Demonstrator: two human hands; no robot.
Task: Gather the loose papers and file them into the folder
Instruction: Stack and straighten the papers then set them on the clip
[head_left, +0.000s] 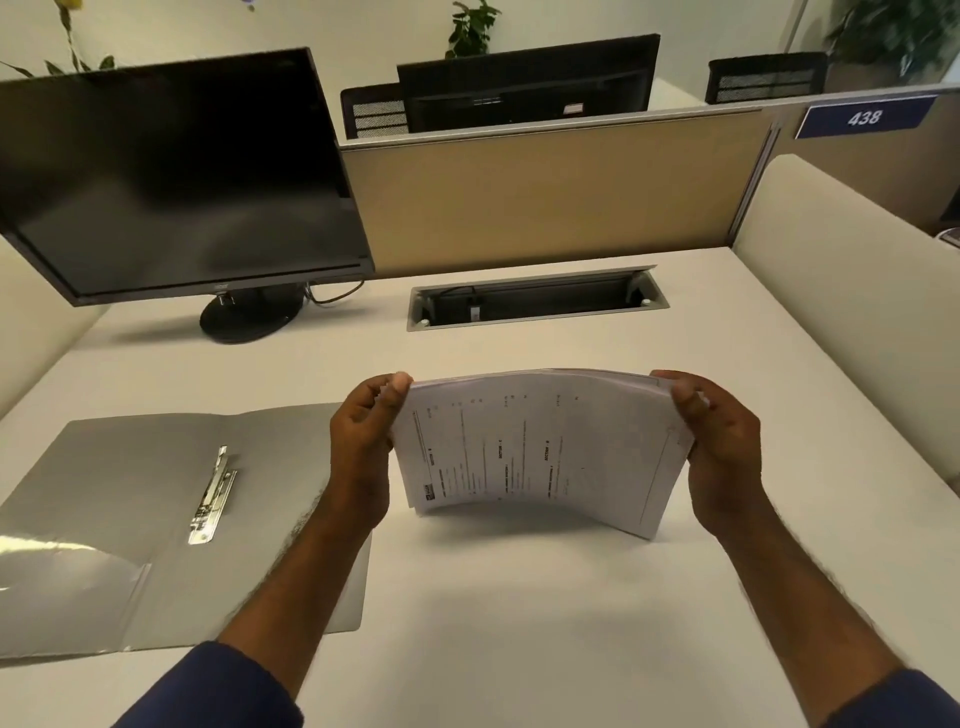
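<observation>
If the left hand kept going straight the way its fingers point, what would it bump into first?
The left hand points away from the person, already gripping the paper stack. Straight on, the desk looks bare until the open cable tray. Probably that comes first, though depth is hard to judge.

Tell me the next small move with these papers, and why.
Probably carry the papers left and lower them toward the clip. The left hand and right hand hold the bowed stack by its ends above the desk, and the folder lies open alongside.
</observation>
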